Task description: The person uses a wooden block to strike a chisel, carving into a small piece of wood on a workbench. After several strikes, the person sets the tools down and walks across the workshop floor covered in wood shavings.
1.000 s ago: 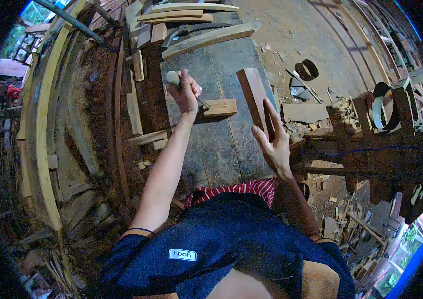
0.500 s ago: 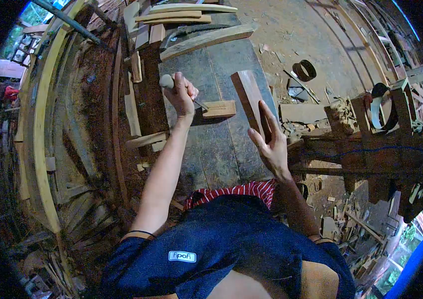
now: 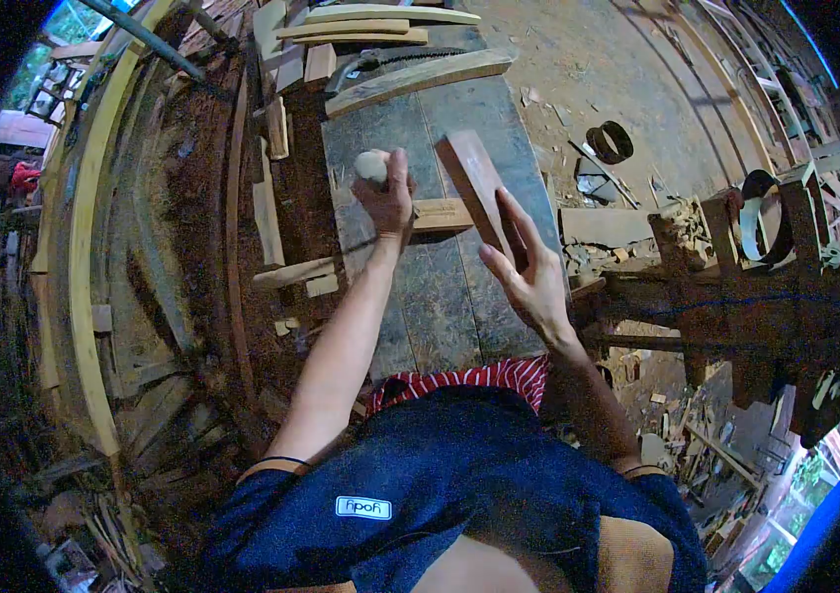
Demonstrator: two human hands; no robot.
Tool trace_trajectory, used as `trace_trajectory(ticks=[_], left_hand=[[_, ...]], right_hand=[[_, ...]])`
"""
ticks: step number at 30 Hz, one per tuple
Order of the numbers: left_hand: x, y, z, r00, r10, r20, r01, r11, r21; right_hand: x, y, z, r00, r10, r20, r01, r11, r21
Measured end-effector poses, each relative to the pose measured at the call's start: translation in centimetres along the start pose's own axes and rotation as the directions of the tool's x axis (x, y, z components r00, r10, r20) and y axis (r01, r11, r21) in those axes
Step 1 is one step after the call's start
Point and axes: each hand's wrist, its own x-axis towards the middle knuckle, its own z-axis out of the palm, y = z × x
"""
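Shows a long pale beam (image 3: 87, 326) at the far left, then short pieces of wood (image 3: 266, 203) along the left side of the dark counter (image 3: 440, 296). Grips a tool (image 3: 372, 166) upright in the left hand (image 3: 387, 203), fingers closed around its handle, thumb up beside the rounded pale end; cannot make out the lower part. Just beyond, on the counter, has a curved saw (image 3: 380, 59) lying behind a thick plank (image 3: 420, 83). Right beside the left hand, partly covered by it, has a small wooden block (image 3: 446, 213) lying flat on the counter. Holds a wooden bar (image 3: 476, 176) in the right hand (image 3: 530, 275), thumb on the left side and fingers along the right, parted only by the bar's width; slants its far end to the left, close to the block. Cannot tell whether it touches the counter. Farther right, on the ground, shows a dark ring (image 3: 610, 143), well apart from both hands
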Motion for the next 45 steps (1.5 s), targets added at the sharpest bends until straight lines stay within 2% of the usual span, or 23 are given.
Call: trace_trajectory(ticks=[1, 2, 3, 5, 7, 9, 17, 19, 20, 22, 23, 25, 26, 27, 29, 30, 34, 35, 37, 39, 41, 43, 45], left_hand=[[0.3, -1.6, -0.2, 0.999, 0.042, 0.015, -0.042, 0.999, 0.011], [0.4, -3.1, -0.5, 0.996, 0.085, 0.032, -0.085, 0.996, 0.022], [0.2, -2.7, -0.9, 0.994, 0.001, 0.112, -0.021, 0.984, 0.177], [-0.2, -6.7, -1.0, 0.989, 0.138, 0.062, -0.147, 0.970, 0.195], [0.1, -12.1, -3.6, 0.982, 0.161, 0.094, -0.179, 0.956, 0.233], [-0.4, -11.4, -3.5, 0.976, 0.176, 0.132, -0.207, 0.936, 0.285], [-0.5, -10.0, -3.3, 0.962, 0.192, 0.196, -0.248, 0.914, 0.322], [-0.4, -9.7, -3.1, 0.957, 0.193, 0.216, -0.256, 0.915, 0.313], [-0.3, -9.7, -3.1, 0.956, 0.195, 0.217, -0.257, 0.916, 0.309], [-0.4, -9.4, -3.4, 0.958, 0.181, 0.224, -0.246, 0.918, 0.310], [-0.4, -9.3, -3.2, 0.956, 0.178, 0.232, -0.246, 0.919, 0.307], [-0.7, -8.8, -3.1, 0.955, 0.168, 0.244, -0.239, 0.923, 0.303], [-0.9, -8.5, -3.0, 0.957, 0.162, 0.242, -0.232, 0.927, 0.296], [-0.9, -7.9, -3.0, 0.960, 0.157, 0.232, -0.222, 0.931, 0.290], [-0.5, -6.4, -3.2, 0.976, 0.123, 0.182, -0.173, 0.942, 0.289], [0.2, -5.8, -3.7, 0.988, 0.093, 0.123, -0.125, 0.951, 0.282], [2.9, -4.0, -6.0, 0.979, 0.005, -0.206, 0.021, 0.992, 0.125], [2.3, 0.3, -3.9, 0.942, -0.185, -0.279, 0.147, 0.978, -0.150], [2.2, 0.9, -3.9, 0.971, -0.133, -0.200, 0.098, 0.980, -0.173], [2.1, 1.0, -3.1, 0.982, -0.142, -0.121, 0.118, 0.975, -0.187], [1.6, 1.4, -1.9, 0.987, -0.149, -0.062, 0.125, 0.949, -0.289], [1.5, 1.3, -1.1, 0.977, -0.123, 0.176, 0.162, 0.961, -0.226], [1.3, 1.1, -0.3, 0.979, -0.061, 0.196, 0.091, 0.984, -0.151]], right_hand=[[0.8, -1.5, 0.1, 0.999, -0.042, 0.010, 0.042, 0.999, 0.008], [1.3, -3.3, -0.4, 0.994, 0.009, 0.108, -0.016, 0.998, 0.067], [2.0, -4.7, -0.4, 0.994, 0.007, 0.106, -0.014, 0.998, 0.066], [3.1, -6.7, -0.2, 0.962, -0.262, 0.077, 0.253, 0.961, 0.112], [3.6, -7.8, 0.2, 0.924, -0.377, 0.068, 0.383, 0.914, -0.133], [4.2, -7.5, 0.7, 0.930, -0.223, 0.291, 0.340, 0.821, -0.459], [3.7, -8.3, 1.1, 0.930, -0.343, 0.133, 0.368, 0.865, -0.343], [4.1, -7.7, 1.3, 0.944, -0.201, 0.260, 0.309, 0.811, -0.497], [4.1, -7.7, 1.3, 0.944, -0.208, 0.256, 0.313, 0.807, -0.501], [3.0, -8.1, 1.5, 0.921, -0.386, 0.051, 0.382, 0.872, -0.306], [3.1, -7.8, 1.6, 0.923, -0.383, 0.046, 0.378, 0.875, -0.303], [3.5, -7.7, 2.0, 0.942, -0.243, 0.232, 0.328, 0.816, -0.476], [3.5, -8.0, 1.6, 0.947, -0.101, 0.305, 0.254, 0.817, -0.517], [3.6, -7.2, 2.0, 0.948, -0.107, 0.300, 0.256, 0.816, -0.518], [3.2, -4.4, 3.0, 0.948, -0.317, 0.007, 0.316, 0.944, -0.091], [2.6, -5.0, 2.4, 0.987, -0.161, 0.016, 0.160, 0.984, 0.074], [0.7, -1.3, 0.3, 0.999, 0.034, -0.015, -0.033, 0.997, 0.066], [0.1, -0.2, -0.1, 0.999, 0.035, -0.019, -0.033, 0.997, 0.063], [-1.1, 0.6, -0.7, 0.992, 0.119, -0.038, -0.116, 0.989, 0.094], [-1.9, 0.5, -1.5, 0.957, 0.284, 0.063, -0.291, 0.941, 0.172], [-2.0, 1.8, -1.2, 0.972, 0.233, 0.036, -0.236, 0.959, 0.157], [-1.9, 1.6, -1.2, 0.977, 0.214, 0.022, -0.215, 0.967, 0.134], [-1.8, 1.1, -1.4, 0.980, 0.199, 0.002, -0.198, 0.974, 0.112]])
